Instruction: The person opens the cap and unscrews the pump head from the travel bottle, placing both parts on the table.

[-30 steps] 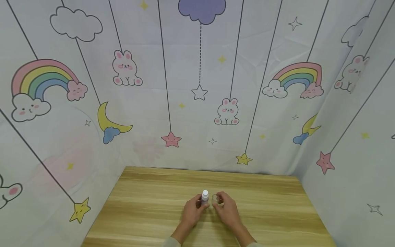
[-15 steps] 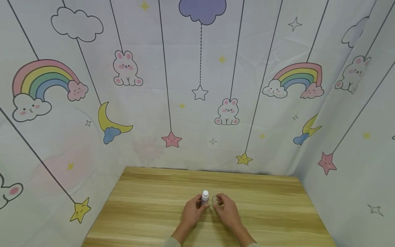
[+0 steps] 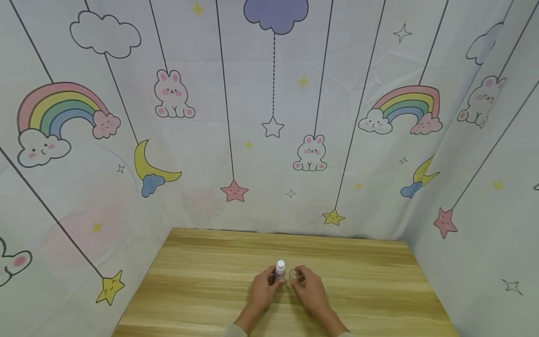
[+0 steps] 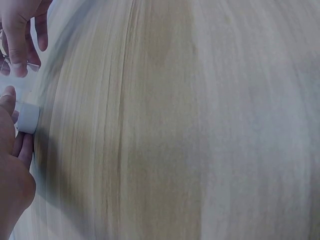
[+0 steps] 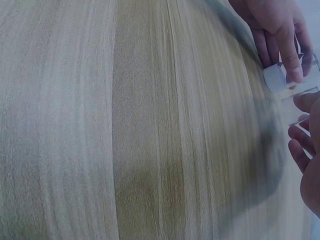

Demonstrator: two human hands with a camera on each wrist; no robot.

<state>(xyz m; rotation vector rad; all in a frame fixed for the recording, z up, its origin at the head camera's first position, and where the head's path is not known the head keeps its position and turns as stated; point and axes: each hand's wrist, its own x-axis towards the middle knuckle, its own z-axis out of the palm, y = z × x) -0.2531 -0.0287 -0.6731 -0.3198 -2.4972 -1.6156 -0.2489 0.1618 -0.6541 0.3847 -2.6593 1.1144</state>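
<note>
A small bottle point(image 3: 280, 269) with a white top stands upright in the grip of my left hand point(image 3: 262, 289), thumb on one side and fingers on the other. Just to its right, my right hand point(image 3: 311, 288) pinches a clear, round cap-like piece point(image 3: 293, 275) between thumb and fingers. A narrow gap separates the two objects. In the left wrist view the bottle's white base point(image 4: 29, 118) shows beside my left hand point(image 4: 12, 165). At the right wrist view's edge, the clear piece point(image 5: 292, 107) is partly hidden by my right hand point(image 5: 311, 155).
Both hands are over the middle front of a wood-grain table point(image 3: 202, 271). Behind the table's far edge hangs a white cloth point(image 3: 269, 206) printed with rabbits, stars and rainbows. Similar cloth closes off the left point(image 3: 84, 262) and right point(image 3: 471, 271) sides.
Almost nothing differs. Both hands keep their holds on the bottle and the clear piece, with only a very slight shift of the whole view.
</note>
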